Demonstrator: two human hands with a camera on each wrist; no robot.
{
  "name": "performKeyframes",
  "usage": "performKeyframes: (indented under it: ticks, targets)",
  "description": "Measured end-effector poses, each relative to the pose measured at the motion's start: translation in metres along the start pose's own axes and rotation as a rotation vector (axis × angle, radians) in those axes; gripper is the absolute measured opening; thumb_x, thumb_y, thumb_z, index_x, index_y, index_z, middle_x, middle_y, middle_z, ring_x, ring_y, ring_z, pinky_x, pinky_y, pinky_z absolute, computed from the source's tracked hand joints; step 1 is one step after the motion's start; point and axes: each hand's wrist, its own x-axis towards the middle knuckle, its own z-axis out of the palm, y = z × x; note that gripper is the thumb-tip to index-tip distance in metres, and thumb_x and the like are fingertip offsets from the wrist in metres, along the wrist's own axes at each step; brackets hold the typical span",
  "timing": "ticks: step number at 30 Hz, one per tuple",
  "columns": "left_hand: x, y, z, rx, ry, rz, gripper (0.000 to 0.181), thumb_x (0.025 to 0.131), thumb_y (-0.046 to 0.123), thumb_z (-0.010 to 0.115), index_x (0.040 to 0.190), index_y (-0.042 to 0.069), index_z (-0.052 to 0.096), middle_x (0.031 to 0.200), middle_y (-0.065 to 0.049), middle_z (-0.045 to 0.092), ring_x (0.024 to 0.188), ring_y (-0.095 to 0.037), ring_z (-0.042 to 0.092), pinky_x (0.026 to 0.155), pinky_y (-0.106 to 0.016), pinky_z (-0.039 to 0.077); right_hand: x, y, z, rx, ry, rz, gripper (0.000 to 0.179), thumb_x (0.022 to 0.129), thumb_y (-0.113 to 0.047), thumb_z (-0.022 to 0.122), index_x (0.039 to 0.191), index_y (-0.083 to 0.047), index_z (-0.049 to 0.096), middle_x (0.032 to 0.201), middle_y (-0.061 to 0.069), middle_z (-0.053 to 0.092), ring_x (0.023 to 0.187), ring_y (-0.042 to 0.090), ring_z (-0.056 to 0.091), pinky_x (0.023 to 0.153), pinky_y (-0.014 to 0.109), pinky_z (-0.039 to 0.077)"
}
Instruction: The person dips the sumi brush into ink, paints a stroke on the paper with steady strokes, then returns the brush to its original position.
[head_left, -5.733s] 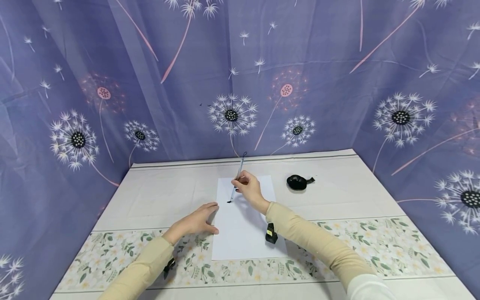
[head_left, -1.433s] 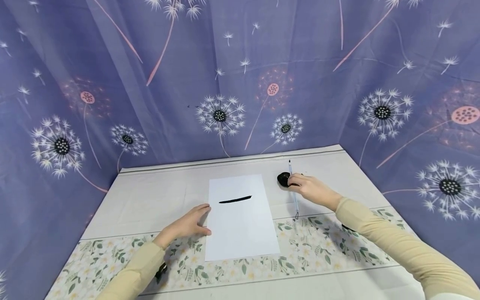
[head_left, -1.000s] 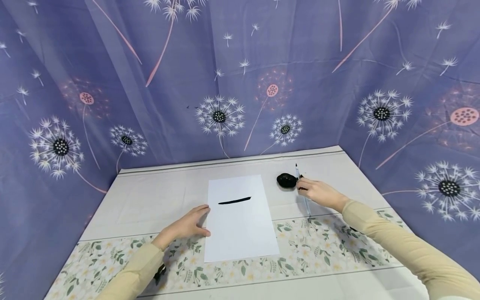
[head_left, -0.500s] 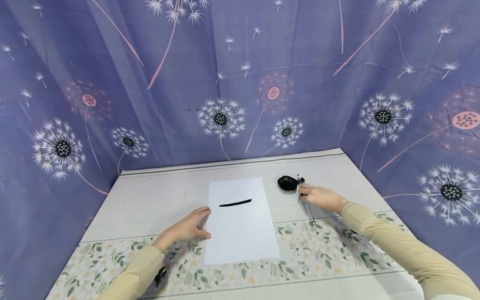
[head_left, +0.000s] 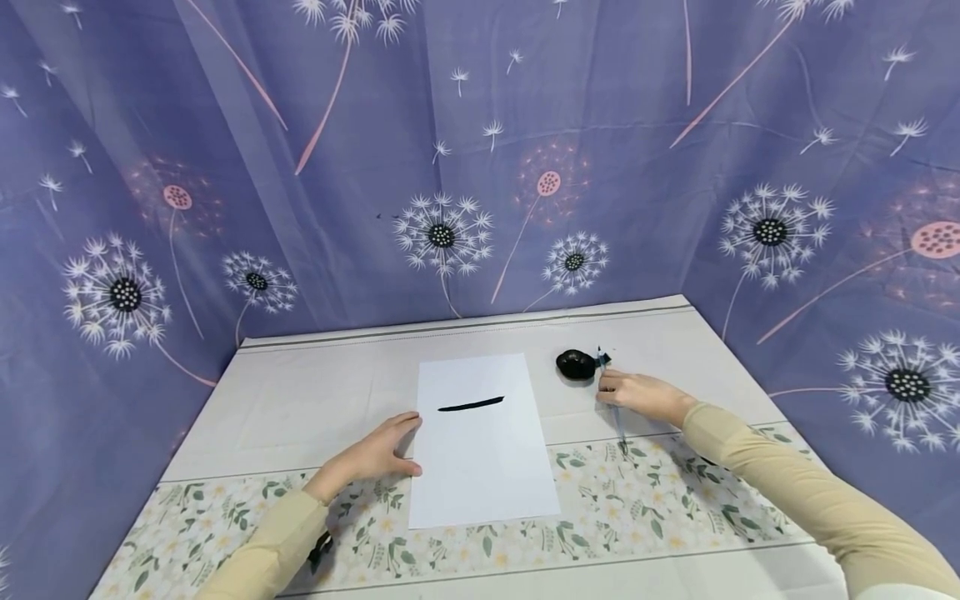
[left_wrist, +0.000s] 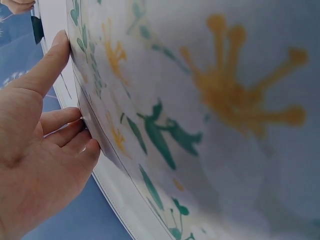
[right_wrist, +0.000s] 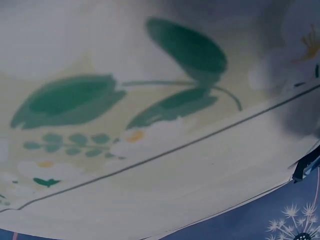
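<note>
A sheet of white paper [head_left: 483,467] lies mid-table, with one black brush stroke [head_left: 471,404] across its upper part. My left hand [head_left: 367,450] rests with fingertips and thumb at the paper's left edge. The left wrist view shows that hand [left_wrist: 45,135] with its fingers loosely spread. To the right of the paper, my right hand [head_left: 641,394] pinches a light-blue writing brush [head_left: 618,419]. The brush's dark tip points away, over the tail-like handle of a glossy black ink dish [head_left: 575,364]. Whether the brush touches that handle I cannot tell.
A white tablecloth [head_left: 300,392] with a floral band [head_left: 247,521] covers the table. Purple dandelion-patterned curtains [head_left: 352,275] enclose its back and sides. The right wrist view shows mostly cloth [right_wrist: 165,190], with a black piece [right_wrist: 305,167] at its right edge; my hand is outside it.
Since the oldest frame a black stroke has appeared on the paper. My right hand has carried the brush right to the ink dish, turned it tip-away and lowered it. My left hand stays put.
</note>
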Motion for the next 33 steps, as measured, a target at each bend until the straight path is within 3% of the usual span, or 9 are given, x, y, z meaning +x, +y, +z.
performKeyframes:
  ticks: [9,15,24,28,33]
  targets:
    - [0.001,0.002,-0.003,-0.013,-0.020,0.012,0.094,0.080,0.041,0.076,0.147,-0.007,0.031,0.156,-0.026,0.024,0.144,-0.044,0.024,0.116,-0.058,0.027,-0.003,-0.003,-0.001,0.069,-0.004,0.041,0.045,0.069,0.006,0.079,0.109,-0.013,0.067,0.105,0.001,0.068,0.101,0.018,0.062,0.085,0.029,0.058]
    - [0.003,0.002,-0.005,-0.002,-0.026,0.008,0.095,0.080,0.043,0.075,0.148,-0.005,0.030,0.157,-0.024,0.023,0.144,-0.044,0.023,0.116,-0.058,0.027,0.002,0.001,-0.005,0.171,0.119,0.117,0.049,0.067,0.015,0.074,0.109,-0.009,0.068,0.108,0.007,0.069,0.101,0.024,0.066,0.087,0.035,0.059]
    - [0.004,0.005,-0.009,-0.028,-0.026,0.001,0.091,0.083,0.042,0.073,0.148,-0.005,0.030,0.156,-0.024,0.025,0.145,-0.042,0.024,0.118,-0.058,0.024,0.005,0.007,-0.008,0.272,0.281,0.299,0.037,0.075,0.002,0.072,0.111,-0.003,0.068,0.099,0.011,0.069,0.084,0.024,0.067,0.067,0.036,0.059]
    - [0.004,0.004,-0.012,-0.035,0.024,-0.001,0.078,0.089,0.040,0.068,0.146,-0.003,0.037,0.153,-0.023,0.034,0.142,-0.041,0.031,0.117,-0.056,0.028,0.007,0.010,-0.007,0.308,0.340,0.397,0.028,0.080,-0.001,0.070,0.108,-0.004,0.069,0.095,0.011,0.070,0.076,0.024,0.067,0.063,0.038,0.059]
    - [0.006,0.000,-0.016,-0.037,0.117,0.006,0.062,0.094,0.034,0.063,0.141,-0.002,0.045,0.146,-0.023,0.045,0.136,-0.040,0.041,0.114,-0.054,0.035,0.011,0.013,-0.008,0.328,0.350,0.511,0.019,0.087,-0.004,0.066,0.105,-0.004,0.070,0.096,0.012,0.072,0.084,0.029,0.069,0.071,0.045,0.059]
